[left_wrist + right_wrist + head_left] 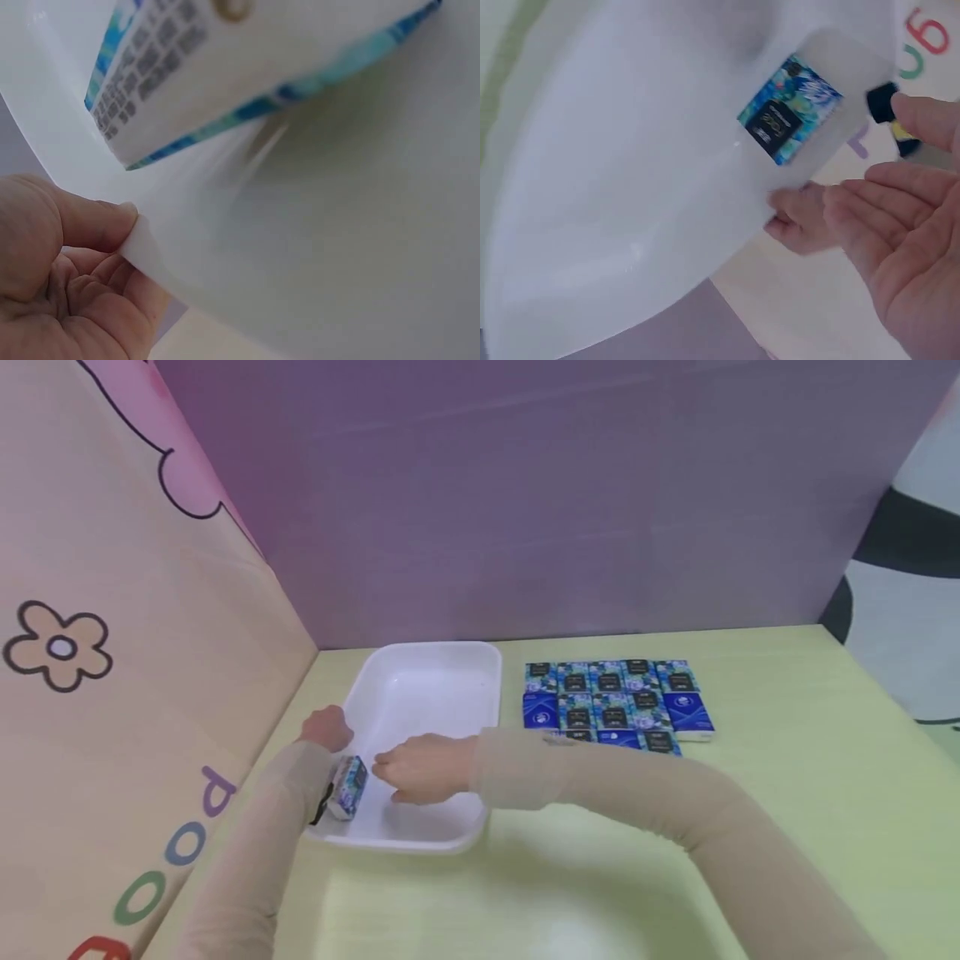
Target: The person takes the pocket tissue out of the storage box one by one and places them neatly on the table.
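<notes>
A white plastic basin (442, 681) stands at the left of the table, and my left hand (327, 728) is at its left rim. In the left wrist view, thumb and fingers of that hand (71, 262) pinch the rim. One small floral tissue pack (349, 787) leans inside the basin against the left wall, close to the left wrist. Over the basin, just right of this pack, is my right hand (423, 768). The right wrist view shows its palm (922, 255) with the fingers extended and nothing held; the pack (791, 109) lies apart from them.
Right of the basin, several tissue packs (615, 710) lie in rows, most floral, a few plain blue. My right forearm (600, 772) passes in front of the nearest row. A purple backdrop (562, 510) rises behind the table (780, 760), and a patterned sheet (150, 718) borders the left.
</notes>
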Available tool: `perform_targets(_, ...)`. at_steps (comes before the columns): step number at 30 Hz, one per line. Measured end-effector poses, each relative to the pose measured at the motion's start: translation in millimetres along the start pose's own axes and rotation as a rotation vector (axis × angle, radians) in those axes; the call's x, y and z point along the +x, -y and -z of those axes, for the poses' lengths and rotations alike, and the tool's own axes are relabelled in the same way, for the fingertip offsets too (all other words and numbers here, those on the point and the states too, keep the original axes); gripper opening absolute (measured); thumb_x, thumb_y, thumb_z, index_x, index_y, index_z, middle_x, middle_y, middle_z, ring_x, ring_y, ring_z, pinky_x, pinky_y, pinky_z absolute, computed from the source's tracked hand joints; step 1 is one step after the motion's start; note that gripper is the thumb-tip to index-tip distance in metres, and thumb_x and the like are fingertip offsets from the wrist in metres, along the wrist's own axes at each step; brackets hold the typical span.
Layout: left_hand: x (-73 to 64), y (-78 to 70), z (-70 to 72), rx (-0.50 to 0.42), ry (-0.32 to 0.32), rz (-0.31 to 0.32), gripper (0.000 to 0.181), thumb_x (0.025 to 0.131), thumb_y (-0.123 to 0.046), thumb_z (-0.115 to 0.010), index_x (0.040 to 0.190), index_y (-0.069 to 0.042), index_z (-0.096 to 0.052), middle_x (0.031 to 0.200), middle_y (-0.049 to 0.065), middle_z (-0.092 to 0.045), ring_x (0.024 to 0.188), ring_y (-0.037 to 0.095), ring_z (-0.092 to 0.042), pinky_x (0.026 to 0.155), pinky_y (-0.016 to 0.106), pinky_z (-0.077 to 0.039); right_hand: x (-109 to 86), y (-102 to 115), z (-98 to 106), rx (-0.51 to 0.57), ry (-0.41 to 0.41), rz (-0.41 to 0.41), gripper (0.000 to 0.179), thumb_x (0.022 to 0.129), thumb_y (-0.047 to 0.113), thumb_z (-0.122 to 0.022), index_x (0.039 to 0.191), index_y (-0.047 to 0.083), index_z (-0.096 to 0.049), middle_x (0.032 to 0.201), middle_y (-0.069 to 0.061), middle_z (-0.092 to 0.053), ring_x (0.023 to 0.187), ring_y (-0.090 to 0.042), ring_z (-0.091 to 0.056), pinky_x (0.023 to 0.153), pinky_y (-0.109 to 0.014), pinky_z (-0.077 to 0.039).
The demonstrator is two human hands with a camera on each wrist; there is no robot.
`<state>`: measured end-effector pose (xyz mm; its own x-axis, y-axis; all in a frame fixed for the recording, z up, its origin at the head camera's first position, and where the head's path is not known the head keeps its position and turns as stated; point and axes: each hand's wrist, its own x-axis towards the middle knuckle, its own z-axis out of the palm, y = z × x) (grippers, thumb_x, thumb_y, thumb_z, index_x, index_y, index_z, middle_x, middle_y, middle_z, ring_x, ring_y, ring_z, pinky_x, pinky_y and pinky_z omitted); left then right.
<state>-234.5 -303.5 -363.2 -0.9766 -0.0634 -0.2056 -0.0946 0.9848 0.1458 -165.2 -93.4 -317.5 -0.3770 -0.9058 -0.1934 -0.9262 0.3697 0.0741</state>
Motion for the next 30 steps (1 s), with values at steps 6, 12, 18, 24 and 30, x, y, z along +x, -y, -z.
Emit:
perform_targets(6,0.3,-5.5,-1.5,0.013,-0.019,-0.022,0.018,0.077,-0.007,-0.048,0.079,0.009,-0.055,0.074,0.021,-0.059,0.065,0.03,-0.055,0.063,0.043,-0.049,45.8,6,-14,-0.147,0.006,0.082,0.044,0.095,0.029,-0.044,0.135,0.009,-0.043,0.141,-0.008,-0.041,0.123,-0.017,-0.047,0.093,-0.024,-0.045)
perform_targets(12,-0.5,-6.7,-5.1,0.012,-0.049,-0.045,0.015,0.073,-0.005,-0.046,0.076,0.007,-0.054,0.077,0.024,-0.06,0.069,0.035,-0.057,0.068,0.047,-0.049,70.8,10,-23,-0.214,0.016,0.054,0.05,0.097,0.035,-0.038,0.14,0.009,-0.034,0.146,-0.002,-0.034,0.133,-0.011,-0.032,0.097,-0.019,-0.039)
perform_targets(18,-1.2,-7.1,-7.1,0.018,-0.06,-0.042,0.011,0.074,-0.004,-0.046,0.071,0.005,-0.053,0.071,0.019,-0.057,0.062,0.029,-0.051,0.061,0.043,-0.046,91.0,16,-28,-0.092,0.073,-0.06,0.055,0.093,0.049,-0.039,0.138,0.017,-0.036,0.146,0.006,-0.032,0.131,-0.006,-0.031,0.086,-0.017,-0.045)
perform_targets(24,-2.1,-6.2,-7.8,0.004,-0.062,-0.034,0.013,0.074,-0.003,-0.046,0.074,0.006,-0.055,0.071,0.02,-0.058,0.062,0.029,-0.053,0.06,0.042,-0.047,99.3,17,-33,-0.079,0.099,-0.115,0.051,0.091,0.051,-0.041,0.132,0.021,-0.041,0.139,0.008,-0.038,0.118,-0.005,-0.041,0.079,-0.018,-0.047)
perform_targets(30,-4.1,-3.1,-4.5,0.015,-0.098,-0.032,0.013,0.075,-0.003,-0.046,0.074,0.007,-0.054,0.071,0.021,-0.058,0.061,0.029,-0.052,0.059,0.043,-0.047,95.5,17,-34,-0.136,0.05,-0.128,0.047,0.091,0.051,-0.042,0.125,0.019,-0.046,0.125,0.002,-0.049,0.115,-0.012,-0.045,0.083,-0.022,-0.048)
